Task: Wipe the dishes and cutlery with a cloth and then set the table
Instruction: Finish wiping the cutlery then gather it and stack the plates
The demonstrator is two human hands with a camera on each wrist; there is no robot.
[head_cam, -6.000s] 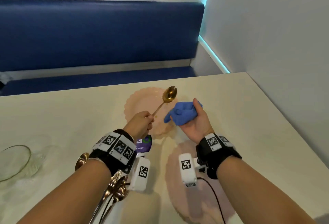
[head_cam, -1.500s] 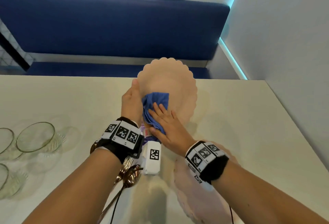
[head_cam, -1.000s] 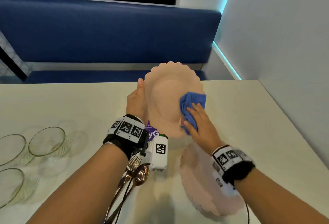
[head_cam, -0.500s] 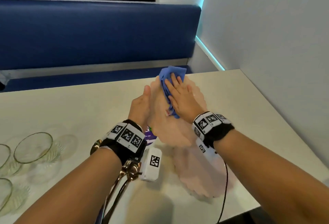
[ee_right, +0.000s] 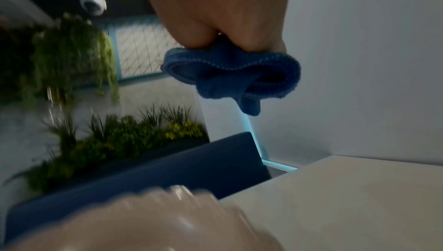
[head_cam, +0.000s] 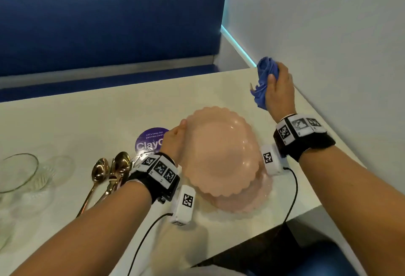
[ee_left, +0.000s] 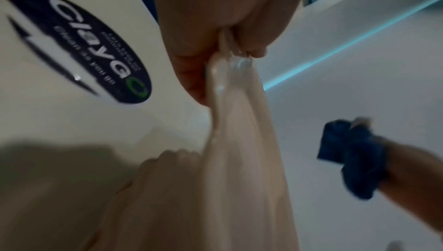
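Plate (head_cam: 219,150) pinched at its rim by the left hand (head_cam: 174,142), above another plate (head_cam: 247,201) on the desk (head_cam: 87,122); right hand (head_cam: 279,91) clutches the cloth (head_cam: 264,78), upper right.

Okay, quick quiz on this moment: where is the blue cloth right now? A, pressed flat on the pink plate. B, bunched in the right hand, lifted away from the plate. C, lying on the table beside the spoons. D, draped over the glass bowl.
B: the blue cloth is bunched in the right hand, held up near the wall, clear of the pink plate that the left hand grips by its rim.
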